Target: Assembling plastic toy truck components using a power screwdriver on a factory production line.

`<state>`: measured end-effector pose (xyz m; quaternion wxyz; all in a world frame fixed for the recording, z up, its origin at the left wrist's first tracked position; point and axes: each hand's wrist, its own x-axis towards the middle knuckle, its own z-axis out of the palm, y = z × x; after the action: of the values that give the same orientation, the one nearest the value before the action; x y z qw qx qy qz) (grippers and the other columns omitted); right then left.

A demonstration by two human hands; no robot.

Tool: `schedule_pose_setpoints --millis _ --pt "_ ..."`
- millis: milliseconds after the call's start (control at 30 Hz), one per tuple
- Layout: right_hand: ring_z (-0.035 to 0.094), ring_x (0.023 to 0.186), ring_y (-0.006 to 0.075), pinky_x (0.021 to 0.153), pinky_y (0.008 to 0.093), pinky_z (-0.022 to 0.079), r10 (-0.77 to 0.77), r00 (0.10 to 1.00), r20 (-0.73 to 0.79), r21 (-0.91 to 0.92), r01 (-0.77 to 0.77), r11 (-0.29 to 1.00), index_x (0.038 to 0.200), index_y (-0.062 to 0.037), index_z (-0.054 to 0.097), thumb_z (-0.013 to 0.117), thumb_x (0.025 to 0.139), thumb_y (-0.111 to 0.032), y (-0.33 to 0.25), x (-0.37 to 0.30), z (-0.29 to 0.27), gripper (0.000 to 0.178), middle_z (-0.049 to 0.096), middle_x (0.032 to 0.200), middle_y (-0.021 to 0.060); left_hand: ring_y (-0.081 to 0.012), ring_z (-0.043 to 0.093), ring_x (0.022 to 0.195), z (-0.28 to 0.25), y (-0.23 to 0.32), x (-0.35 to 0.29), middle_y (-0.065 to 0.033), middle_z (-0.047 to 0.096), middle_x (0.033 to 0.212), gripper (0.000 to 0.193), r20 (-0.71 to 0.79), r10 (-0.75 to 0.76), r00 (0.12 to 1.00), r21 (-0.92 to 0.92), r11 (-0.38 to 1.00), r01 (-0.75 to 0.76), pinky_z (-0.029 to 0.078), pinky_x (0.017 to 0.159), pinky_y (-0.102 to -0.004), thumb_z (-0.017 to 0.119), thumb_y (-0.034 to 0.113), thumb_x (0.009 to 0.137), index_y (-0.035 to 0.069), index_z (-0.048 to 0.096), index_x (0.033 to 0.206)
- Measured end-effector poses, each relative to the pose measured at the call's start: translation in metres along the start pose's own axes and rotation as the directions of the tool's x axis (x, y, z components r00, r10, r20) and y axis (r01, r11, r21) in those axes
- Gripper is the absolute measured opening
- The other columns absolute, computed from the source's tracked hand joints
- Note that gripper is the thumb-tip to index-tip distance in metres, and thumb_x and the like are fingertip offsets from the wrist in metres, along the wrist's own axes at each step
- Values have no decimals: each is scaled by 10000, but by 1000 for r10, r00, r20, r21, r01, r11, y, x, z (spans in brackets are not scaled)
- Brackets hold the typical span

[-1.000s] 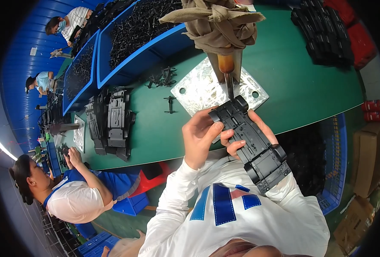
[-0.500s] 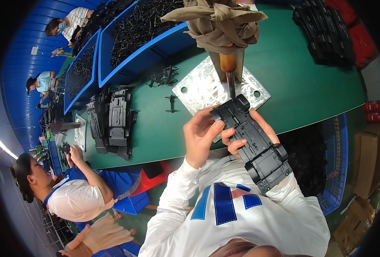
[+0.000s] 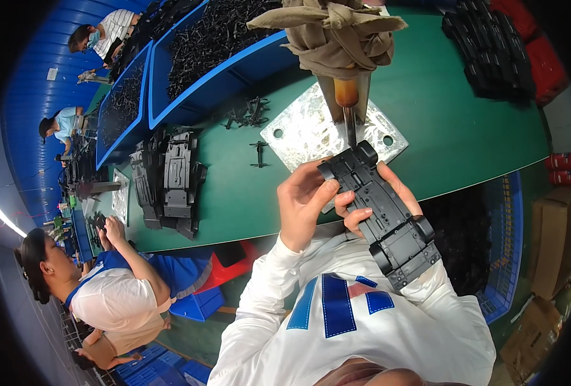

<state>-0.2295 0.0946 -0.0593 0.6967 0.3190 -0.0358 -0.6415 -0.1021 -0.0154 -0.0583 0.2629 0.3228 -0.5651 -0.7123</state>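
Note:
A black plastic toy car chassis [image 3: 379, 212] is tilted in front of my chest, above the table's near edge. My left hand [image 3: 305, 202] pinches its far left corner between thumb and fingers. My right hand [image 3: 388, 193] wraps round its middle, with fingertips on the left edge and part of the hand hidden beneath. At the chassis's far end stands a thin metal rod [image 3: 350, 125] below an amber-coloured collar; whether the two touch I cannot tell. Brown cloth [image 3: 337, 38] is knotted round the tool above. Under it lies a shiny metal plate [image 3: 305, 135] with round holes.
Several black chassis [image 3: 179, 180] stand on the green table [image 3: 234, 199] at left, near small black parts [image 3: 258, 154]. Blue bins [image 3: 221, 83] of black parts line the far left. More black parts [image 3: 488, 51] lie far right. A blue crate [image 3: 514, 244] stands at right; co-workers [image 3: 118, 283] work at left.
My hands and the chassis stay almost in place; the whole view shifts slightly. In the background at lower left, a person in light brown clothing has moved.

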Motion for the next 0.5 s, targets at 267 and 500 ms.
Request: schedule_pose_setpoints --millis 267,500 --pt "470 964 242 619 297 428 0 1000 8 10 0 1000 1352 -74 488 504 983 -422 2 -1 2 507 526 1199 169 -125 603 904 -1 -1 0 -74 662 1007 352 2 1 1000 2 1000 -1 472 863 -274 597 116 858 -62 607 1162" --pt "474 963 245 624 300 428 11 1000 7 27 -11 1000 1352 -70 486 498 984 -427 2 -1 5 513 527 1201 171 -124 604 888 -1 -1 0 -75 663 1003 362 1 -3 1000 3 1000 3 478 847 -275 605 132 858 -59 607 1165"
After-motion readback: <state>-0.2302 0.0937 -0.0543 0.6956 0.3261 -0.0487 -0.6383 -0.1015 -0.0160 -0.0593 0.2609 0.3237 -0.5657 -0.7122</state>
